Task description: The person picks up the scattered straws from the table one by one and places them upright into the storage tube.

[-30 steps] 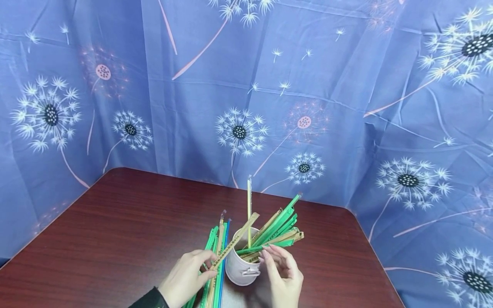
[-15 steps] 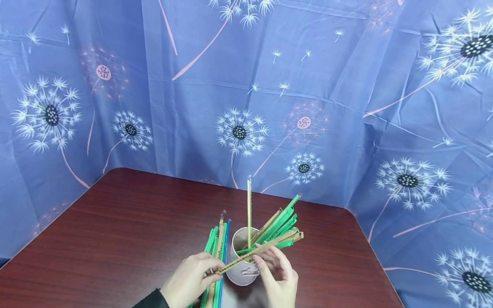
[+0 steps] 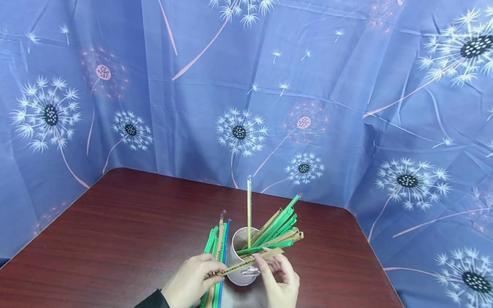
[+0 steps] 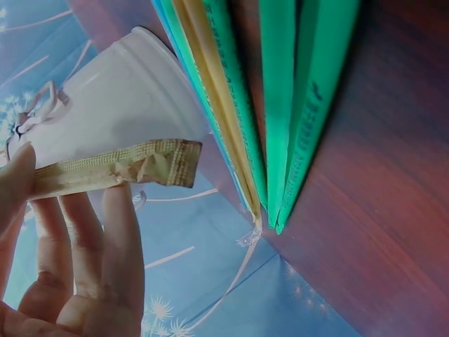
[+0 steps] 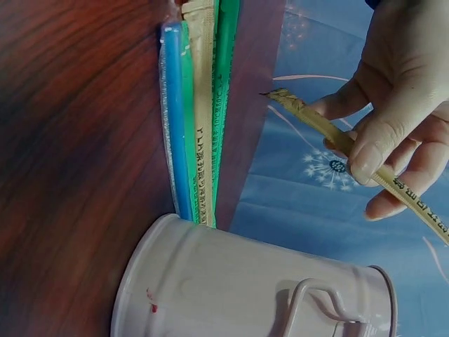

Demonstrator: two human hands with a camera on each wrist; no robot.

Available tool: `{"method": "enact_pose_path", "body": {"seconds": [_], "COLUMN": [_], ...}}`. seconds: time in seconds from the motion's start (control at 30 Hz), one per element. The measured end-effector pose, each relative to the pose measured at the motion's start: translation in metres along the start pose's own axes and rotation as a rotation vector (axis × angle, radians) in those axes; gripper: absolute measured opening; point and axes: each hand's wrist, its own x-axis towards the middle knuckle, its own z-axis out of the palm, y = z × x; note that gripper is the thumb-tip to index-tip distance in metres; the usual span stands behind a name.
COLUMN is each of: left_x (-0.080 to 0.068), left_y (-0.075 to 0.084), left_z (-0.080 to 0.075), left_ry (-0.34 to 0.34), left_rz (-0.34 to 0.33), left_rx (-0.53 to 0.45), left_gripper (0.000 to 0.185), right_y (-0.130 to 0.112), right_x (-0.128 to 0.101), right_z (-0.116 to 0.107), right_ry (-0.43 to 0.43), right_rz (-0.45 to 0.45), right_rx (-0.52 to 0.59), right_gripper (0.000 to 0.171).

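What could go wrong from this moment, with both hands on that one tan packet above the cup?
1. The white cup carries many long packets leaning to one side; a knock from the right hand might tip it.
2. The tan packet is pinched only near its ends by the left hand and the right; a loose grip may drop it.
3. The loose packets on the table lie beside the cup and could be swept away.

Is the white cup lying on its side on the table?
No, the white cup stands upright on the table, with wrapped sticks poking out of its open top.
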Motion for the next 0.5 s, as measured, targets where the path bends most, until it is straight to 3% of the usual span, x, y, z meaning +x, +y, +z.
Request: {"method": "enact_pose_path", "body": {"seconds": [0.23, 0.5], "left_x": [0.001, -0.007], "left_y": [0.002, -0.007], "left_z": [-0.004, 0.005], "left_ry": [-0.145, -0.335], "left_rz": [-0.155, -0.296], "left_rx": [-0.057, 0.087], "left_gripper": [0.017, 0.037], "right_y": [-0.006, -0.019], "right_x": [0.003, 0.011], "right_z": [0.000, -0.001], "right_ry": [0.016, 0.182], "right_rz": [-0.008, 0.047], "right_rx": [0.035, 0.016], "right_gripper": [0.027, 0.028]}}
